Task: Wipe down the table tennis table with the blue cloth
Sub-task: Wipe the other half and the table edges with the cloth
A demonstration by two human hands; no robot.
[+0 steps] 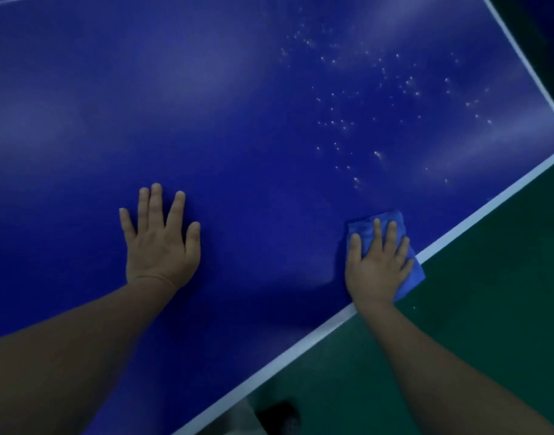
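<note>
The left grip (161,246) lay flat on the counter (238,120), fingers spread wide and arm extended. The right grip (376,268), fingers straight and splayed, pressed the cloth (365,229) down at the counter's white edge, one corner overhanging. Pale specks (379,89) dotted the surface beyond.

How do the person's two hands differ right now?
The left hand lies bare on the dark blue table tennis table; the right hand presses a folded blue cloth. The left sits well inside the surface, the right by the white edge line. Both are flat with fingers straight.
</note>
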